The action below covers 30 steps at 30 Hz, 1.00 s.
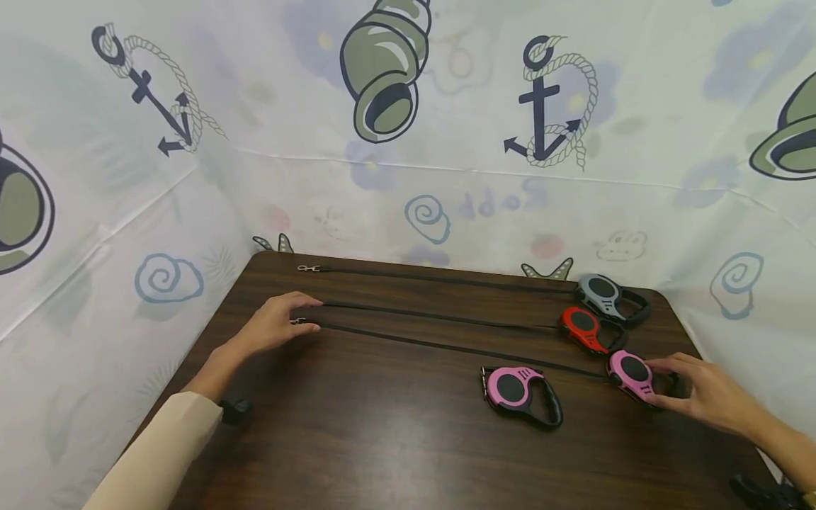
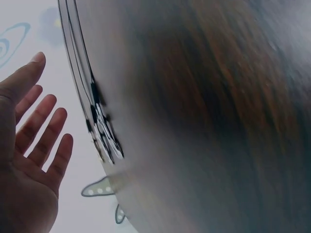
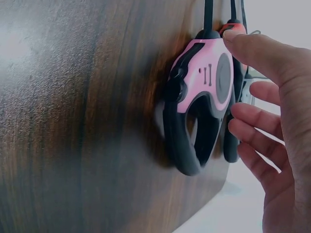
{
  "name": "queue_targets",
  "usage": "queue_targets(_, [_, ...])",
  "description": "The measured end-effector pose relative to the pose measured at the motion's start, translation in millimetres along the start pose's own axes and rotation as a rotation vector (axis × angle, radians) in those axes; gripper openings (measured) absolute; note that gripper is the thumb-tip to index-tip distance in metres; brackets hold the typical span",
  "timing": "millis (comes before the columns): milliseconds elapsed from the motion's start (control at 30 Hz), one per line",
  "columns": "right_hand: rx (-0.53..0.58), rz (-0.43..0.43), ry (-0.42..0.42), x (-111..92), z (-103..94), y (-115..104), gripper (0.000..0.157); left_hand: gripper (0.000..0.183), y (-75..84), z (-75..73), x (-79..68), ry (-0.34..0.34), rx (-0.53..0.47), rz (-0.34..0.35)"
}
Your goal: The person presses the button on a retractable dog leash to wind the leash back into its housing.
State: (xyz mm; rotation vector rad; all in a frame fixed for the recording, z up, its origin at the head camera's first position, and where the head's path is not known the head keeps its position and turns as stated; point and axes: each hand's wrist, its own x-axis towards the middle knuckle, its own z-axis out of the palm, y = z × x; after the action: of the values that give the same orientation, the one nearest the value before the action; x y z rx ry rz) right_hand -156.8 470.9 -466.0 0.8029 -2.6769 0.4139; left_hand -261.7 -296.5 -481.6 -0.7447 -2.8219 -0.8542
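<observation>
Three retractable dog leashes lie with their black cords drawn out leftward across the dark tabletop: a grey leash (image 1: 599,287), a red leash (image 1: 581,322) and a pink leash (image 1: 627,379). My left hand (image 1: 270,324) hovers at the cords' left ends, fingers spread, beside a metal clip (image 1: 298,321); its wrist view shows the clips (image 2: 106,131) apart from the hand. Around the pink leash's casing (image 3: 197,80) my right hand (image 3: 282,111) has thumb and fingers apart, not closed on it. Whether a fingertip touches the casing is unclear.
A second pink leash (image 1: 500,388) with its cord wound in lies nearer the front, its clip at the casing. The brown table (image 1: 382,439) is bordered by a patterned white cloth (image 1: 472,120) at the back and sides.
</observation>
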Motion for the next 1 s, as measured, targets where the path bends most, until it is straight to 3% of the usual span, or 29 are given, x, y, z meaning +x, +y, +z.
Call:
queue_targets(400, [-0.042,-0.003,0.009,-7,6.9,8,0.073,0.045,-17.0,-2.3,-7.8,0.013,0.021,0.015])
queue_targets(767, [-0.007,0.086,-0.044,-15,13.2,6,0.071,0.039,-26.8,-1.5,-7.3,-0.021,0.056,-0.002])
queue_targets(1000, [-0.032,0.099,-0.060,-19,19.9,6,0.077,0.035,-32.7,3.6,-3.6,-0.031,0.076,0.001])
